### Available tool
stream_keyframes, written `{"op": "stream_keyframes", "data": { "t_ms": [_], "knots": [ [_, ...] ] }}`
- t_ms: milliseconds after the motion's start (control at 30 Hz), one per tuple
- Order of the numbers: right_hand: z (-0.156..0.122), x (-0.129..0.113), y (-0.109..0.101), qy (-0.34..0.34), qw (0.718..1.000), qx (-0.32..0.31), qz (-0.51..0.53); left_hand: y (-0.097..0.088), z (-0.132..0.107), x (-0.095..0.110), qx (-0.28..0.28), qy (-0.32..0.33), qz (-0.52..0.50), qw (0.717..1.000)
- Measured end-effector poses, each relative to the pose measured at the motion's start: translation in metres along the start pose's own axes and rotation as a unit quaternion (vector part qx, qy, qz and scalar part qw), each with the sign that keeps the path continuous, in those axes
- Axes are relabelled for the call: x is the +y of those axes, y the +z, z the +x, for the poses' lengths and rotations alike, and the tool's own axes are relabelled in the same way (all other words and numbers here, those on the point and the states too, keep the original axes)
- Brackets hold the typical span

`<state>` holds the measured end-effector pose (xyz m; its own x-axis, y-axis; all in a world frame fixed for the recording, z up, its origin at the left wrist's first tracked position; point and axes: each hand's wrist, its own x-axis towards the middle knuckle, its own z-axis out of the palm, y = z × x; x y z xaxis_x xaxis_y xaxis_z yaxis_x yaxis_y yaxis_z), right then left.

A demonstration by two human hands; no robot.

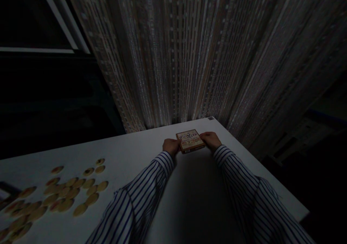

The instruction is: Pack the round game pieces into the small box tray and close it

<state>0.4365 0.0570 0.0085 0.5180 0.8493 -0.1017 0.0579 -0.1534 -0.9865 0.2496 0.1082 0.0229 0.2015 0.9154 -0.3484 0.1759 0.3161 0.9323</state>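
Both arms reach forward in striped sleeves over a white table (141,142). Between the hands is a flat, squarish printed box (189,140), brown at the edges with dark figures on its pale top. My left hand (171,147) grips its left side, and my right hand (210,140) pinches its right edge. The fingers of both are closed, with some of them hidden by the box and the dim light. Whether the box rests on the table or hangs just above it, I cannot tell.
Several round, wooden-looking discs (65,191) lie spread over the left of the table, some overlapping, a few with dark marks. A dark object (9,189) is cut off at the left edge. Patterned curtains (184,56) hang behind the table. A small dark square (210,118) marks the far corner.
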Motion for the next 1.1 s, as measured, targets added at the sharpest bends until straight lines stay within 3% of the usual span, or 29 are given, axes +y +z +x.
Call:
{"op": "stream_keyframes", "data": {
  "t_ms": [367, 533, 667, 733, 1000, 1100],
  "knots": [
    [0.005, 0.006, 0.001, -0.012, 0.998, 0.006, -0.064, -0.004, 0.003, 0.005, 0.043, 0.066, 0.197, 0.977],
    [0.006, 0.01, -0.001, -0.03, 0.989, 0.017, -0.143, -0.003, -0.008, 0.004, 0.076, 0.159, 0.237, 0.955],
    [0.003, 0.009, -0.003, -0.05, 0.972, 0.032, -0.228, -0.004, -0.016, 0.001, 0.007, 0.317, 0.358, 0.878],
    [0.0, 0.005, -0.003, -0.062, 0.96, 0.039, -0.272, -0.004, -0.018, -0.001, -0.036, 0.342, 0.411, 0.844],
    [-0.03, -0.012, 0.0, -0.171, 0.909, 0.013, -0.379, -0.005, -0.016, -0.01, -0.093, 0.346, 0.481, 0.8],
    [-0.04, -0.011, 0.0, -0.234, 0.866, -0.033, -0.441, -0.007, -0.016, -0.01, -0.109, 0.346, 0.488, 0.794]
  ]
}}
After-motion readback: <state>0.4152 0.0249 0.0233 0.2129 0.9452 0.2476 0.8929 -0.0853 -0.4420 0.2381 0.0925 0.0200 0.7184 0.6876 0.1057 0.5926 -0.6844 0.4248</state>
